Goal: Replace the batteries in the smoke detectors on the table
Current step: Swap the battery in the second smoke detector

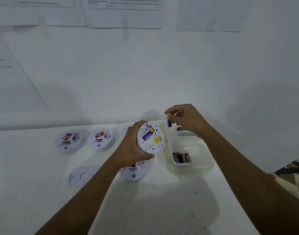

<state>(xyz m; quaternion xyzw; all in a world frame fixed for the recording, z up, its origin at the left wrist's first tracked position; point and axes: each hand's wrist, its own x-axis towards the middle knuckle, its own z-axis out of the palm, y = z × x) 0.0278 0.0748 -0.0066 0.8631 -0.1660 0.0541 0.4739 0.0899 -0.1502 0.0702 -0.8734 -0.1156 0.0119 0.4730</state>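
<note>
- The left hand [133, 146] is gripping a white smoke detector [150, 138] round its rim and holding it tilted above the surface [162, 200], with its back facing the camera.
- The battery bay is lying open, with a blue battery [147, 135] sitting in one slot and the slot beside it looking empty.
- The right hand [187, 119] is pinching a purple battery [169, 122] by its top end, so it is hanging upright just beside the detector.
- The detector is looking light, stiff and smooth, so gripping it by the rim is probably suiting it best. The small, slick cell is likely calling for a firm fingertip pinch.
- A clear tub [194, 146] near the right forearm is holding dark batteries [181, 157], and their print is appearing to read "Eveready".
- White writing on the blue cell and print beside a yellow sticker [158, 139] are showing too small to read.
- Three more detectors are resting on the surface, two at the left [69, 141] and one under the left wrist [133, 173], beside a loose mounting plate [82, 175].
</note>
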